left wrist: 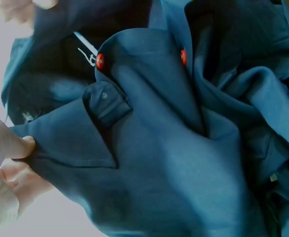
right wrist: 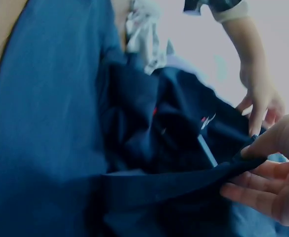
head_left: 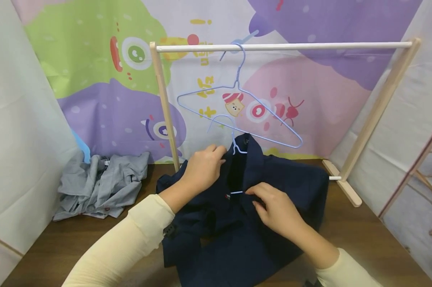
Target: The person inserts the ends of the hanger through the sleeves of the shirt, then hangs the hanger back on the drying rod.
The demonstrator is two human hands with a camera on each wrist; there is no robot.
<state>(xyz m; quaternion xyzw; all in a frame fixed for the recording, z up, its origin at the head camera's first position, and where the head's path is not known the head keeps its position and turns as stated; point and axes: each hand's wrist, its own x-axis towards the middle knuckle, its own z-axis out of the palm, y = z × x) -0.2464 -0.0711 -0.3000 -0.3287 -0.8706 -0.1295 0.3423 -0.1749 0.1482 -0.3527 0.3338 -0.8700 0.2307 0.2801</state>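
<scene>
Apparently, left fingers [head_left: 218, 153] and right fingers [head_left: 260, 191] pinch the navy shirt [head_left: 233, 227] to open it around the hanger [head_left: 233, 140] between them.

1. Lower hanger [head_left: 233, 139] is mostly hidden inside navy shirt [head_left: 291, 171].
2. Shirt bottom is cut off by head view's edge.
3. Left foot of rack [head_left: 284, 47] is hidden by shirt.
4. Shirt mark [head_left: 228, 196] is too small to be read.

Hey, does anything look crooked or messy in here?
Yes: the empty light-blue wire hanger on the round white rail hangs crooked, with its right end lower. The grey cloth at left looks messy, lying in a crumpled heap. I see no spills, or damage to the dark navy collared garment being held.
</scene>
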